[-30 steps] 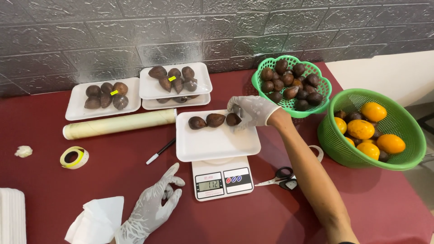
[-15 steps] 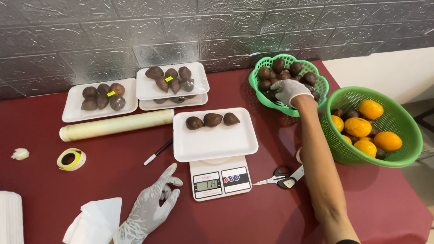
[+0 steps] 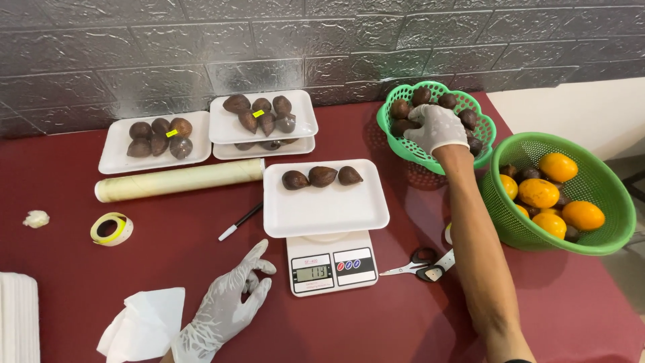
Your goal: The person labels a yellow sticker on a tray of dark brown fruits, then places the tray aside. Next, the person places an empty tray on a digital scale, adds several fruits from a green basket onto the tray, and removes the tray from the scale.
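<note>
My gloved right hand (image 3: 438, 128) reaches into a small green basket (image 3: 403, 152) of brown scaly fruits (image 3: 401, 109), at the back right. Its fingers curl down among the fruits, and I cannot see whether they hold one. A white foam tray (image 3: 322, 210) sits on a digital scale (image 3: 329, 269) in the middle. Three of the brown fruits (image 3: 322, 176) lie in a row along its far edge. My gloved left hand (image 3: 228, 306) rests flat on the red table near the front, fingers spread, beside a white tissue (image 3: 144, 323).
A larger green basket (image 3: 594, 178) of oranges (image 3: 539, 193) stands at the right. Scissors (image 3: 420, 264) lie right of the scale and a pen (image 3: 240, 222) left of it. Behind are a film roll (image 3: 178, 179), a sticker roll (image 3: 111, 228) and filled trays (image 3: 111, 160) (image 3: 304, 125).
My right hand left the tray, where it had set the third fruit, and moved back and right into the small green basket. The left hand stayed put.
</note>
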